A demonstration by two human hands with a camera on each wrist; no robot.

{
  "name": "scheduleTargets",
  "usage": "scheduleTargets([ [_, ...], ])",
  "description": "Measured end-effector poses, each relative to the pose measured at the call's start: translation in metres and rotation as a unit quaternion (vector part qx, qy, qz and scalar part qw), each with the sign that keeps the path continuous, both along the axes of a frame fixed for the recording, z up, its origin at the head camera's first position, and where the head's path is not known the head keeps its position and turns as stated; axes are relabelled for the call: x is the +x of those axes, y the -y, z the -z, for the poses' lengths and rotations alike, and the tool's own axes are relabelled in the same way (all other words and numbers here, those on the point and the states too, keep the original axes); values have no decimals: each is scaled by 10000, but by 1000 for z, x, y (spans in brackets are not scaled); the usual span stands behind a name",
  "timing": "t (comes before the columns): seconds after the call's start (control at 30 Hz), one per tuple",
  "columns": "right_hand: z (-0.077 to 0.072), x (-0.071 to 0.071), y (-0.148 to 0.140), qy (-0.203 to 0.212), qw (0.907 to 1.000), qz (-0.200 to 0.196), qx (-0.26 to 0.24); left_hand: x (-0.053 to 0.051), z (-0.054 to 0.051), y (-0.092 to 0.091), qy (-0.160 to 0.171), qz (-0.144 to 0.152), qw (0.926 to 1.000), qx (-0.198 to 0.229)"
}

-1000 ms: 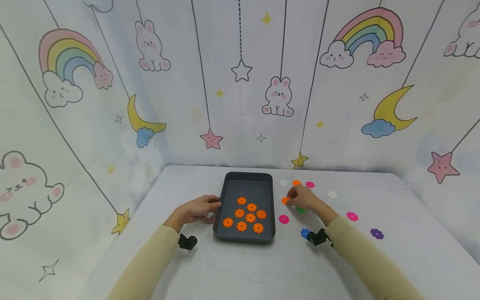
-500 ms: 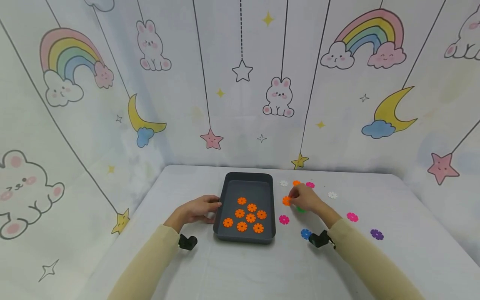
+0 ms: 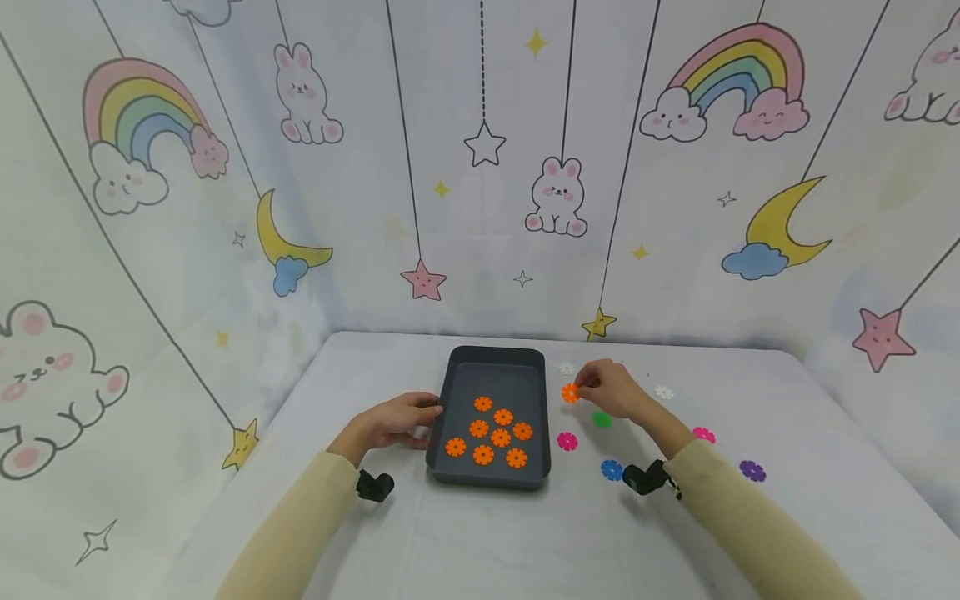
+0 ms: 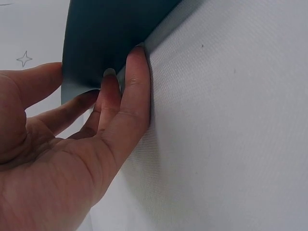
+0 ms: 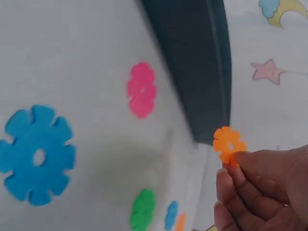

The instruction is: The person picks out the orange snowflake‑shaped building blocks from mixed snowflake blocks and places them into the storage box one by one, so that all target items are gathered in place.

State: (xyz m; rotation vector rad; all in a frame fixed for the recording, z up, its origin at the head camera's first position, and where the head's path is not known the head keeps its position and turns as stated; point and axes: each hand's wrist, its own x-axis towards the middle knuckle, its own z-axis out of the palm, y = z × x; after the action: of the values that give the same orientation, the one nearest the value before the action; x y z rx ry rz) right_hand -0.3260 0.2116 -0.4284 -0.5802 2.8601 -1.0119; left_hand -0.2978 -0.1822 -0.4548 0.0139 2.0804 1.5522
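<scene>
My right hand pinches an orange flower-shaped snowflake disc between thumb and fingertips, raised above the table. It is just right of a dark grey rectangular tray, where several orange discs lie flat toward the near end. My left hand rests against the tray's left side. The left wrist view shows its fairly straight fingers touching the outer wall. Below the right hand lies a green disc; a pink disc and a blue disc are nearer the front.
A white disc lies beyond the right hand, another white disc to its right. Further right are a pink disc and a purple disc. In the right wrist view, a small blue disc and an orange edge show.
My right hand has risen and shifted slightly away with the pinched orange disc, uncovering the green disc and hiding the far orange one. My left hand and the tray stay put.
</scene>
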Motion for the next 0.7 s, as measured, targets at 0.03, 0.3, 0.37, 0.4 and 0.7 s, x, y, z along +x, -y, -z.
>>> scheduleTargets([
  [0.03, -3, 0, 2, -47, 10000, -38, -17, 0, 0, 0, 5, 8, 10000, 10],
  [0.3, -31, 6, 35, 50, 9993, -343, -135, 0, -2, 0, 18, 43, 10000, -29],
  [0.37, -37, 8, 45, 118, 9987, -464, -170, 0, -2, 0, 25, 38, 10000, -47],
  [0.4, -40, 8, 50, 128, 9984, -517, -179, 0, -2, 0, 24, 36, 10000, -55],
  [0.7, -45, 6, 96, 260, 9951, -934, -187, 0, -1, 0, 35, 11, 10000, -18],
])
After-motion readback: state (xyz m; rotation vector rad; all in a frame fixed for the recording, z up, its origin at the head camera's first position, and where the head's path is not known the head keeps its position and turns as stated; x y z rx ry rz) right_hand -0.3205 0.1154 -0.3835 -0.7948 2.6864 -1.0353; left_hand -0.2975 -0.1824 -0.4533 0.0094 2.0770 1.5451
